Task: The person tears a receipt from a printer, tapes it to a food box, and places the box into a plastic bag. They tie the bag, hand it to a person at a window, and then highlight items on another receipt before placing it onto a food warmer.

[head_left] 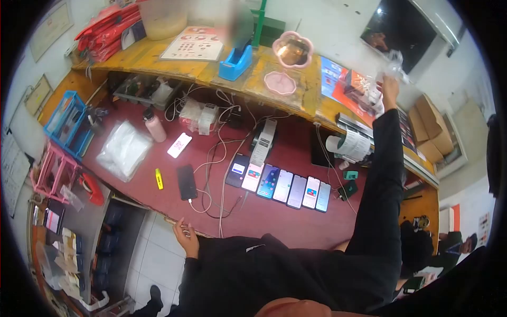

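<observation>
My right hand (390,91) is stretched out over the raised wooden shelf at the right. Its fingers are closed around crumpled clear plastic (394,67), which sticks up above them. Whether anything is inside the plastic is too blurred to tell. Beside that hand lie bright orange printed sheets (359,87). My left hand (186,239) hangs at the front edge of the red desk, its fingers loosely bent and apart, holding nothing. Closest to it on the desk is a dark phone (186,182) with a white cable plugged in.
Several phones (289,187) lie in a row on the red desk (253,222), below a receipt printer (263,142). A yellow highlighter (159,179), a pink bottle (154,125) and plastic bags (124,149) are at left. A blue tape dispenser (235,64) stands on the shelf. Loose cables cross the desk.
</observation>
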`<state>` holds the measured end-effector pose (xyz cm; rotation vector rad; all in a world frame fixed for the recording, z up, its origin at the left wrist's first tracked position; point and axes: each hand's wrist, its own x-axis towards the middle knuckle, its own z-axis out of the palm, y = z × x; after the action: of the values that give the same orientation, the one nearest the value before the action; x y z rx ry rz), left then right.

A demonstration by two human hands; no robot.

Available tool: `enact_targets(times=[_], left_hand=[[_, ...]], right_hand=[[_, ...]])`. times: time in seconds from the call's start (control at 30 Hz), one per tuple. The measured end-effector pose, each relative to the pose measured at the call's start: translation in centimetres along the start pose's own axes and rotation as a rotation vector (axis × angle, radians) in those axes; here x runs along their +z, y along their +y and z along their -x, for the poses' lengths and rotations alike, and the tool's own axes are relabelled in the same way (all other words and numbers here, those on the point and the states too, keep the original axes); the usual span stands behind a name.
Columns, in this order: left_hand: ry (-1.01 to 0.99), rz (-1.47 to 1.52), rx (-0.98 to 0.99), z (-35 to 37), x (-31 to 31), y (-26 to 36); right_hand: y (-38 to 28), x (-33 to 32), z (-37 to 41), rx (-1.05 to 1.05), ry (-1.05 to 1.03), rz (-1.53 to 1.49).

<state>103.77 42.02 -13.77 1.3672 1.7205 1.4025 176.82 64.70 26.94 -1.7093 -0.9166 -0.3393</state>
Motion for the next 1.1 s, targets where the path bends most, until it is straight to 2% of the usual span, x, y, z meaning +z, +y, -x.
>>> enact_targets(times=[0.03, 0.07, 0.1, 0.17, 0.2, 0.23, 0.27, 0.3, 0.33, 0.37, 0.4, 0.47, 0.5, 0.57, 0.6, 0.63, 0.67, 0.7, 0.73, 0.9, 1.1], left_hand=[[-0.004, -0.037, 0.002, 0.1, -0.2, 0.4], [-0.005, -0.052, -0.011, 0.0, -0.3, 0.6], [-0.007, -0.066, -0.027, -0.1, -0.2, 0.9], [-0.006, -0.095, -0.049, -0.2, 0.1, 1.2], [-0.004, -0.108, -0.050, -0.5, 0.6, 1.0], [-0.008, -0.122, -0.046, -0.8, 1.1, 0.6], [-0.009, -0.115, -0.025, -1.2, 1.9, -0.3], [-0.044, -0.133, 0.023, -1.7, 2.4, -0.5], [-0.080, -0.148, 0.073, -2.5, 3.2, -0.4], [-0.114, -0.158, 0.123, -3.2, 4.0, 0.0], [-0.166, -0.128, 0.082, -3.8, 4.5, 1.1], [-0.200, -0.094, 0.148, -5.3, 5.5, 2.4], [-0.216, -0.079, 0.184, -6.0, 5.7, 2.7], [-0.225, -0.052, 0.160, -7.3, 5.4, 2.3], [-0.221, -0.044, 0.142, -7.8, 5.1, 2.3], [-0.218, -0.036, 0.116, -7.7, 4.7, 2.2], [-0.194, -0.052, 0.094, -7.6, 4.2, 2.0], [-0.169, -0.067, 0.074, -7.6, 3.6, 1.7], [-0.143, -0.081, 0.057, -7.7, 3.0, 1.4], [-0.078, -0.074, 0.046, -7.3, 1.4, -1.1], [-0.117, -0.028, 0.082, -7.5, 1.1, -1.5]], right_hand=[[0.4, 0.6, 1.3, -0.093, 0.042, 0.201], [0.7, 1.5, 3.0, -0.365, 0.241, 0.255], [-2.6, 1.9, 7.0, -0.639, 0.440, 0.303], [-9.2, 1.6, 17.6, -0.502, 0.115, -0.043], [-7.8, 2.8, 23.2, -0.509, -0.019, 0.006], [-9.7, 4.0, 30.2, -0.422, -0.270, -0.353], [-9.1, 5.0, 33.9, -0.656, -0.472, -0.321], [-7.5, 6.6, 39.5, -0.229, -0.808, -0.373], [-5.7, 8.8, 43.1, 0.033, -0.910, -0.192], [0.2, 13.4, 47.4, 0.085, -0.741, -0.242], [1.9, 15.0, 49.1, 0.065, -0.672, -0.063], [7.8, 19.5, 51.9, 0.242, -0.880, -0.095], [9.4, 21.0, 52.1, 0.332, -0.980, -0.117], [9.6, 24.8, 48.4, 0.645, -1.125, -0.248], [7.0, 26.0, 45.0, 0.610, -1.028, -0.153], [5.3, 25.8, 41.6, 0.526, -0.883, -0.502], [2.0, 25.8, 37.7, 0.593, -0.731, -0.628], [3.0, 27.1, 34.4, 0.765, -0.746, -0.695], [2.8, 27.7, 32.2, 0.832, -0.712, -0.736], [0.9, 26.5, 28.7, 0.709, -0.562, -0.788], [-2.3, 23.4, 30.7, 0.367, -0.487, -0.666]])
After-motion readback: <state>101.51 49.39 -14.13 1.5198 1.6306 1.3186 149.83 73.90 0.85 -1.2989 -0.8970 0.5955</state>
